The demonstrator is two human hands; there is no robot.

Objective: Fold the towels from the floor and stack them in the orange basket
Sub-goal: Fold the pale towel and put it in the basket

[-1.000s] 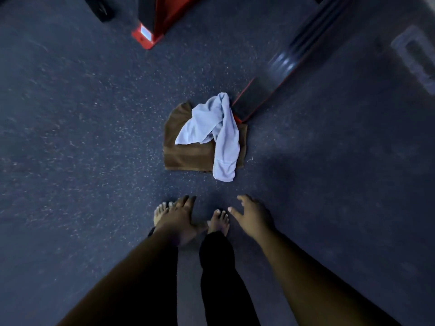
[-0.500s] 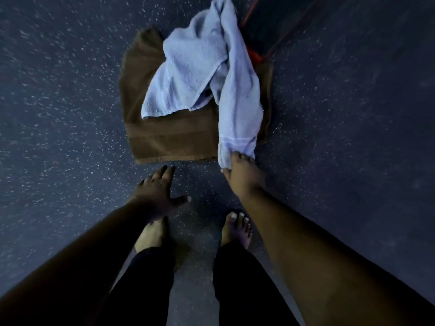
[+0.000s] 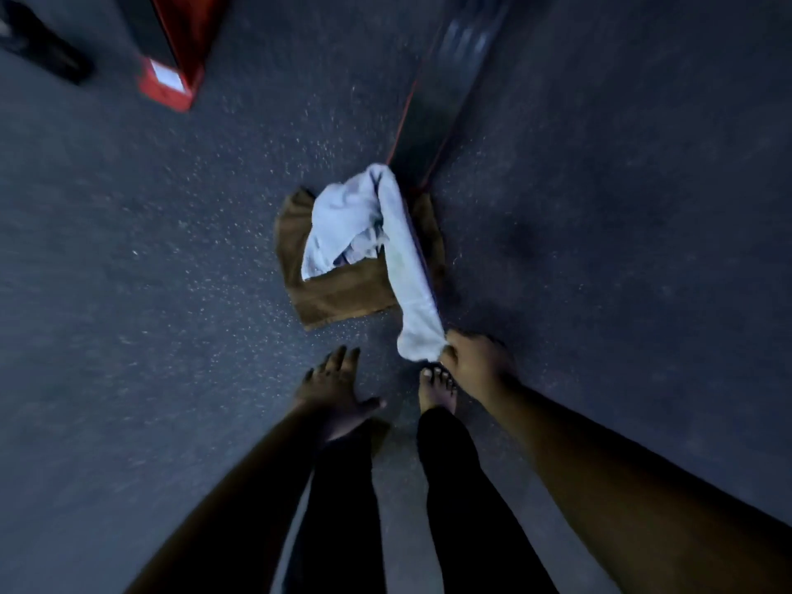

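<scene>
**Fingers pinch the pale towel's corner above the floor**

The fingers of the right hand are curled and pinch the near end of the light blue towel, pulling that end into a taut strip that runs from the heap down to the grip. The fingers of the left hand are straight and spread, holding nothing, the palm turned down over the floor.

The dark speckled floor fills nearly the whole view. Across the upper right a long dark beam with a red edge runs slantwise down to the towels. At the upper left stands a red and black base, well apart from the towels, and a dark object lies in the far left corner, too blurred to make out.

The brown towel lies flat on the floor at the middle, just before the person's feet. The light blue towel sits crumpled on top of it, its far part bunched, its near part lifted off the brown one toward the right hand.

The person's dark trouser legs stand between the two forearms, and a bare right foot shows just beneath the right hand.
</scene>
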